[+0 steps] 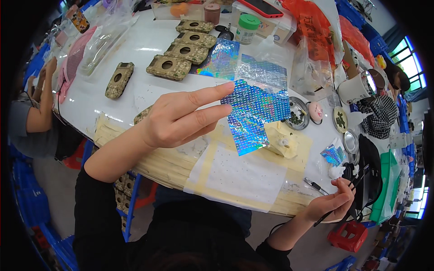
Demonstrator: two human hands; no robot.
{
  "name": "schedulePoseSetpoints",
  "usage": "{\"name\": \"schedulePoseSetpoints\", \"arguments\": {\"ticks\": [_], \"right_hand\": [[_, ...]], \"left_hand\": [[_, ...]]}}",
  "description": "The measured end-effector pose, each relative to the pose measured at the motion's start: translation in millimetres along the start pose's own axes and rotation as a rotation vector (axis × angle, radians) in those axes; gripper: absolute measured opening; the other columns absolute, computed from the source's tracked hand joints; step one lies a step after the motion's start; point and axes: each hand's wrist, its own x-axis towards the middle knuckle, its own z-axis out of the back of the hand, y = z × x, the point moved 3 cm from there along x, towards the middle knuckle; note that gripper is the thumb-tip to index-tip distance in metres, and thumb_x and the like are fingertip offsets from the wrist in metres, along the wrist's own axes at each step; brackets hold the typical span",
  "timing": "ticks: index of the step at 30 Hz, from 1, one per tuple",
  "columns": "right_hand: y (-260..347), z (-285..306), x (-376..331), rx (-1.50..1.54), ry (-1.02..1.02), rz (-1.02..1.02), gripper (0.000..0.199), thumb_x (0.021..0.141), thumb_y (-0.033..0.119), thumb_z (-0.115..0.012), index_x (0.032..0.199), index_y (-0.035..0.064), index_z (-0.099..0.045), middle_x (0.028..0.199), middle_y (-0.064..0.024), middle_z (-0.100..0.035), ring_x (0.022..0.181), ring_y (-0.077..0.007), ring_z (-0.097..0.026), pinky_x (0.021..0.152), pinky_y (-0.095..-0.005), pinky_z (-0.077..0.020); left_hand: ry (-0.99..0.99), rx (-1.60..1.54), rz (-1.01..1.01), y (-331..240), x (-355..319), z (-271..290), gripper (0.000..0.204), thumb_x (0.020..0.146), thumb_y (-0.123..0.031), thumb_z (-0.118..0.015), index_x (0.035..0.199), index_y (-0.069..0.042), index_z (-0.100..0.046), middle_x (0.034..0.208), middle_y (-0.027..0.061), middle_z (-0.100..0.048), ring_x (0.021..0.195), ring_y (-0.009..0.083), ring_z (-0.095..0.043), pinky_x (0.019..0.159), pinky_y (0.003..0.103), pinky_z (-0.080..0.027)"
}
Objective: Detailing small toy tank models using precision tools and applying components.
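My left hand is raised over the table, with its index and middle fingers stretched out at the edge of a shiny blue holographic sticker sheet. The sheet hangs irregularly cut and is covered with rows of small marks; my thumb is hidden. At the table's right front edge, my right hand has curled fingers around a thin black tool, its kind unclear. Close by lies a silver-and-black pen-like tool. Under the sheet stands a pale yellow block with a small peg.
Several camouflage model hulls with round holes stand at the back left; one hull lies apart. A green-lidded jar, metal dishes of small green parts, a white mug and a black bag surround the workspace. Another person sits left.
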Motion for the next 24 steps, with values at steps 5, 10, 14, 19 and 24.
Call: {"name": "schedulePoseSetpoints", "arguments": {"ticks": [5,10,14,19,24], "right_hand": [[-0.2,-0.3,0.2,-0.003,0.008,0.017,0.036,0.097,0.021,-0.035,0.083,-0.0045,-0.055,0.074,-0.012,-0.051,0.07,-0.0193,-0.048,0.066,-0.0291,-0.0386],[-0.3,-0.7,0.9,-0.048,0.006,0.052,0.034,0.096,0.021,-0.035,0.084,-0.0043,-0.054,0.071,-0.0134,-0.052,0.067,-0.021,-0.046,0.059,-0.0291,-0.0371],[0.2,-1.1,1.5,-0.054,0.016,0.072,0.034,0.096,0.021,-0.035,0.085,-0.0044,-0.054,0.07,-0.0137,-0.053,0.065,-0.0219,-0.046,0.055,-0.0292,-0.0362],[0.1,-1.0,1.3,-0.061,0.011,0.076,0.034,0.096,0.021,-0.035,0.085,-0.0043,-0.054,0.07,-0.0136,-0.053,0.065,-0.0219,-0.046,0.056,-0.0293,-0.036],[0.2,-1.0,1.4,-0.07,0.015,0.077,0.034,0.096,0.021,-0.035,0.085,-0.0039,-0.054,0.07,-0.0132,-0.053,0.065,-0.0219,-0.046,0.056,-0.0292,-0.0359]], "left_hand": [[-0.015,-0.024,-0.01,0.2,0.1,0.5,0.036,0.06,0.006,-0.068,0.095,-0.001,-0.066,0.107,0.0206,-0.063,0.076,0.0207,-0.065,0.056,0.023,-0.05],[0.035,-0.038,-0.02,-1.4,-2.4,2.3,0.036,0.059,0.004,-0.069,0.095,-0.001,-0.066,0.109,0.0209,-0.062,0.08,0.0222,-0.065,0.06,0.024,-0.05],[0.031,-0.006,-0.059,-2.7,-3.4,3.1,0.036,0.059,0.004,-0.068,0.095,0.0,-0.066,0.108,0.0205,-0.062,0.082,0.0232,-0.065,0.062,0.025,-0.05],[0.071,0.018,-0.075,-3.3,-4.3,4.5,0.035,0.059,0.003,-0.069,0.094,-0.001,-0.066,0.108,0.0199,-0.062,0.082,0.0228,-0.065,0.062,0.025,-0.05],[0.056,0.041,-0.102,-3.9,-4.6,4.7,0.034,0.06,0.003,-0.069,0.094,-0.001,-0.067,0.109,0.0198,-0.062,0.081,0.0223,-0.065,0.061,0.025,-0.05]]}}
